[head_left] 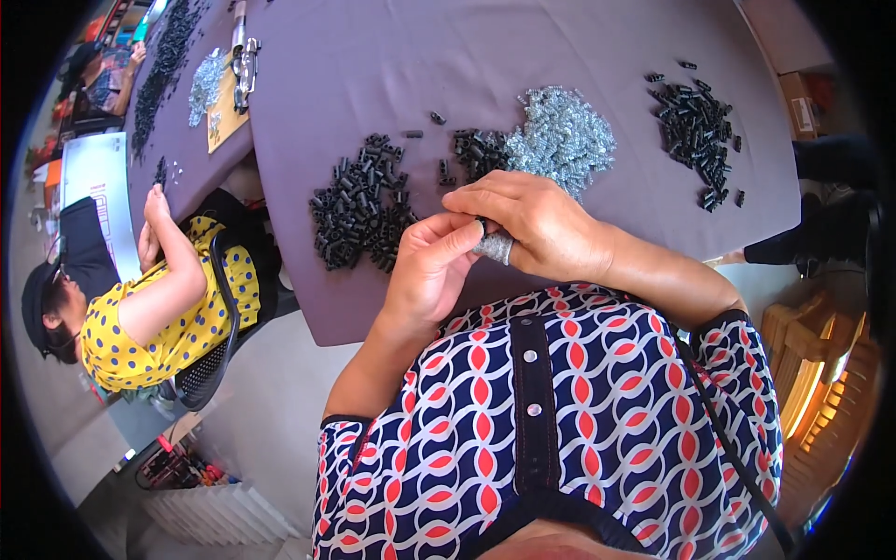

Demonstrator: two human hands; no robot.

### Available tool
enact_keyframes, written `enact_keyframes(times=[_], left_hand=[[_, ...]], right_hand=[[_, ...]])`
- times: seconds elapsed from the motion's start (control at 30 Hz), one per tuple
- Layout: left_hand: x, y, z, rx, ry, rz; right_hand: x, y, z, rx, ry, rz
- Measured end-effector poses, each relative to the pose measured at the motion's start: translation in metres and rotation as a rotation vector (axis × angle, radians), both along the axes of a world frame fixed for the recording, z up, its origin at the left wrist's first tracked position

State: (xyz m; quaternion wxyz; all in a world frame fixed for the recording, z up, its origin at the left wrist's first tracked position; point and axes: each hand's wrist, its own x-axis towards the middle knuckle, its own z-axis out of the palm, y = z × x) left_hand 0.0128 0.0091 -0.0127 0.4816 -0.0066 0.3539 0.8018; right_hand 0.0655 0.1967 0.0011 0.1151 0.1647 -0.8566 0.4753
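Note:
My left hand and my right hand meet just above the near edge of a table under a grey-purple cloth. Between their fingertips they pinch a small black part. A silvery wrap covers one finger of my right hand. Just beyond my hands lie a pile of small black cylindrical parts, a smaller black heap and a pile of shiny silver springs.
Another heap of black parts lies at the table's far right. To my left a person in a yellow dotted top sits at a neighbouring table that holds more black and silver parts. A wooden chair stands at my right.

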Motion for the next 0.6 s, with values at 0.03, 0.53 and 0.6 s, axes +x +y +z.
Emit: enact_keyframes(times=[0.03, 0.53, 0.6], left_hand=[[0.001, 0.000, -0.003, -0.003, 0.005, 0.013], [-0.076, 0.012, 0.017, -0.888, 1.753, 0.139], [-0.093, 0.026, 0.014, -0.873, 1.946, 0.092]], right_hand=[[0.000, 0.000, -0.002, 0.000, 0.000, -0.001], [0.042, 0.103, 0.003, 0.640, -0.021, -0.655], [0.058, 0.122, -0.002, 0.698, -0.116, -0.730]])
